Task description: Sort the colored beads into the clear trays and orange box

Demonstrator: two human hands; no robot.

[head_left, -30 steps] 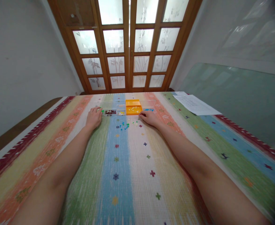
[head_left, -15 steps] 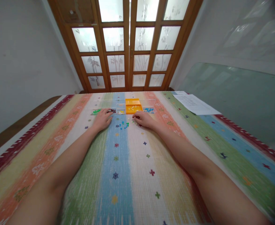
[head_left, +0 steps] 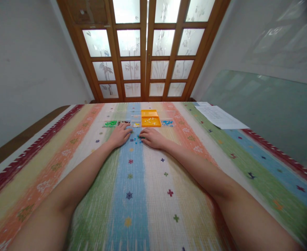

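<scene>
My left hand (head_left: pixel 120 135) rests palm down on the striped cloth (head_left: pixel 132 195), fingers spread and pointing at a small heap of loose coloured beads (head_left: pixel 136 140). From the other side my right hand (head_left: pixel 151 137) reaches the same heap, its fingers held together with the tips down among the beads. What they pinch is too small to see. Just beyond both hands lies a row of small trays: green beads (head_left: pixel 110 123), dark beads (head_left: pixel 123 122), yellow beads (head_left: pixel 135 124), an orange tray (head_left: pixel 149 118) with pale beads, and blue beads (head_left: pixel 167 122).
A sheet of paper (head_left: pixel 220 116) lies at the far right of the table. Wooden glazed doors (head_left: pixel 143 52) stand behind the table's far edge. A glass panel (head_left: pixel 268 111) leans along the right wall.
Both hands have drawn in from the outer trays to the bead heap in the middle: the left from the green tray, the right from near the blue tray.
</scene>
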